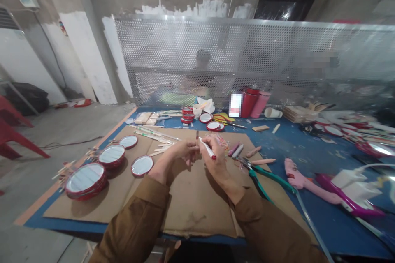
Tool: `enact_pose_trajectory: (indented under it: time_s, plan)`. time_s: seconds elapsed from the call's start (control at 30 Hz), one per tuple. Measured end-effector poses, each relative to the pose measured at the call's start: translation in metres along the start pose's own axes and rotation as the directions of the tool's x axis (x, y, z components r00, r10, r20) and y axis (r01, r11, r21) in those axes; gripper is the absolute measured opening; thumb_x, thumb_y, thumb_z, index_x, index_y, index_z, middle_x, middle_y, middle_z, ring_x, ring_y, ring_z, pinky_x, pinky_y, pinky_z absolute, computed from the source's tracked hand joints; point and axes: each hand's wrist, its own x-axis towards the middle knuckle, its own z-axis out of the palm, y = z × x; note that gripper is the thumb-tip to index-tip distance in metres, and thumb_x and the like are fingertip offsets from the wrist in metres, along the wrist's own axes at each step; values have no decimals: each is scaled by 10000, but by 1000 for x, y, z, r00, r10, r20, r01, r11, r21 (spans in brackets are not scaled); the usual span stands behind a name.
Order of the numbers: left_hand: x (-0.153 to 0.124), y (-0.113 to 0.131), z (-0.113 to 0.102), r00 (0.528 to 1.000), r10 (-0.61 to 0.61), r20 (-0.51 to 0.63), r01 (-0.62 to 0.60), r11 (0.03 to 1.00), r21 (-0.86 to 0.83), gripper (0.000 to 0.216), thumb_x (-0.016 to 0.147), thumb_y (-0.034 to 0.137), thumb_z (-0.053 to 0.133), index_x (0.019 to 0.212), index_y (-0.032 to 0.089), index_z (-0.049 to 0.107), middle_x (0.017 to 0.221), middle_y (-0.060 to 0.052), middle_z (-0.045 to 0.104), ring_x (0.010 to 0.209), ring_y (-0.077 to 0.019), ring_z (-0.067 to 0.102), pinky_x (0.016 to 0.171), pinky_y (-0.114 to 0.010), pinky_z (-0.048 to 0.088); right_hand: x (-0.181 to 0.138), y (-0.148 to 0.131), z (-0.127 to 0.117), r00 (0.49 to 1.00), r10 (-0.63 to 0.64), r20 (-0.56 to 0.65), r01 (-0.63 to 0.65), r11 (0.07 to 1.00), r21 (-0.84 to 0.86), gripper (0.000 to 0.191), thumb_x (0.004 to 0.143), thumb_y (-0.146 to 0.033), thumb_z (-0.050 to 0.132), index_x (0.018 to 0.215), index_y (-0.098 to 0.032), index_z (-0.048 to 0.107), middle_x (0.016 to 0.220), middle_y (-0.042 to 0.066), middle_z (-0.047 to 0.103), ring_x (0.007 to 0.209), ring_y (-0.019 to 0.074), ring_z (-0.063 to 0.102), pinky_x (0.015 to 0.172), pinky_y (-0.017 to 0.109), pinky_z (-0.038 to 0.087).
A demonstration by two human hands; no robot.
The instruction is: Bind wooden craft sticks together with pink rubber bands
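A white marker with a red end (209, 150) is gripped in my right hand (218, 166), its tip pointing up and away to the left. My left hand (184, 151) is closed beside it, pinching a small thin brown strip (197, 134) that rises above the fingers. The strip's lower part is hidden by the fingers. Both hands are over a cardboard sheet (194, 209). To their left lie red-rimmed round drums with white faces, including a single one (142, 166) and a large stack (85, 181).
Green-handled pliers (262, 181) and coloured pens (237, 150) lie right of my hands. A pink glue gun (304, 181) and a purple power strip (348, 197) are further right. Thin wooden sticks (154, 135), a red bottle (250, 102) and a perforated metal screen (173, 57) are at the back.
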Motion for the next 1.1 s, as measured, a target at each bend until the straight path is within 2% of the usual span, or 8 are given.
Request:
enact_pose_trajectory:
  time_s: [0.23, 0.4, 0.53, 0.7, 0.87, 1.1]
  plan:
    - [2, -3, -3, 1000, 9, 30, -8, 1000, -1, 450, 861, 523, 735, 1088, 137, 692, 557, -6, 625, 451, -163, 621, 443, -239, 500, 1, 2, 2, 1000, 16, 10, -16, 1000, -2, 161, 934, -367, 536, 822, -253, 559, 821, 49, 667, 785, 220, 609, 751, 349, 508]
    - [3, -5, -4, 1000, 12, 21, -11, 999, -46, 404, 837, 532, 745, 927, 148, 656, 581, -18, 642, 466, -153, 632, 450, -230, 496, -1, 1, 1, 1000, 11, -11, -11, 1000, -16, 126, 932, -340, 528, 857, -248, 569, 834, 50, 669, 800, 217, 615, 752, 346, 514]
    - [5, -8, -6, 999, 33, 30, -32, 999, -35, 436, 813, 576, 743, 832, 159, 619, 575, -26, 645, 469, -150, 632, 467, -239, 511, -1, -3, 0, 1000, 16, 8, -16, 1000, 23, 168, 932, -396, 557, 850, -250, 567, 848, 51, 658, 816, 222, 622, 750, 347, 523]
    - [5, -8, -6, 998, 15, 66, -12, 999, -40, 472, 804, 620, 738, 851, 175, 589, 561, -10, 619, 470, -168, 632, 457, -267, 521, -1, -6, -1, 999, 37, 11, -37, 999, 22, 179, 935, -401, 556, 838, -251, 562, 830, 44, 651, 769, 214, 607, 739, 348, 516]
    - [4, -6, -5, 998, 21, 64, -19, 999, -38, 432, 813, 583, 738, 842, 178, 590, 554, -5, 623, 445, -156, 618, 451, -254, 510, -2, -1, -1, 999, 29, 43, -30, 1000, 9, 148, 949, -353, 536, 850, -246, 565, 831, 40, 660, 787, 213, 621, 762, 345, 516]
    - [8, -9, -6, 998, 25, 57, -21, 998, -66, 390, 827, 535, 730, 838, 163, 614, 571, -20, 642, 466, -157, 631, 460, -247, 502, 0, 0, -2, 999, 40, -27, -39, 999, 29, 147, 934, -362, 552, 863, -239, 588, 811, 30, 672, 752, 200, 615, 725, 326, 498]
